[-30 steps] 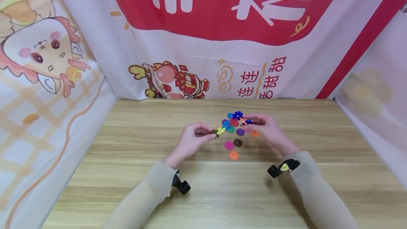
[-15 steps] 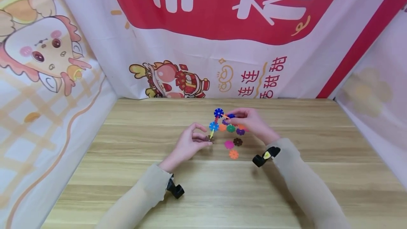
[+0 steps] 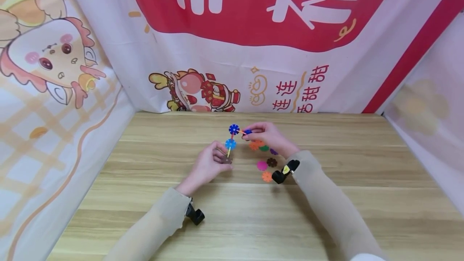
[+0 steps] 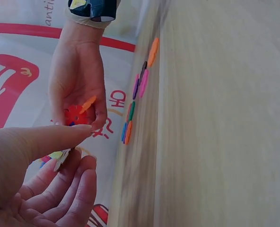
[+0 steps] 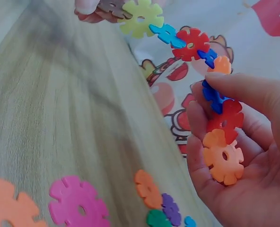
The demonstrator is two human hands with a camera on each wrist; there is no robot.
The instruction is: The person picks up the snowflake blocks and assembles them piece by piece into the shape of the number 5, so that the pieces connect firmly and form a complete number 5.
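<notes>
A curved chain of slotted snowflake discs hangs between my two hands above the wooden table. My left hand [image 3: 208,162] pinches the brown disc [image 5: 114,8] at one end. A yellow disc [image 5: 141,19], light blue disc [image 3: 230,144], red disc [image 5: 192,43], dark blue disc [image 3: 234,129] and orange disc [image 5: 221,65] follow along it. Thumb and fingers of my right hand [image 3: 268,136] pinch another dark blue disc [image 5: 214,97]. Beyond that, a second red disc [image 5: 229,118] and an orange disc [image 5: 226,161] lie inside the curve of the right fingers.
Loose discs lie flat below the right forearm: pink [image 3: 262,166], brown [image 3: 272,162], orange [image 3: 267,176], purple [image 3: 274,152] and green [image 3: 264,148], some partly hidden. A printed cloth [image 3: 203,51] stands behind the table [image 3: 232,212].
Both hands have shifted left with the chain, the right hand farther, so they are closer together. The chain has swung clear of the loose discs, which have stayed in place.
</notes>
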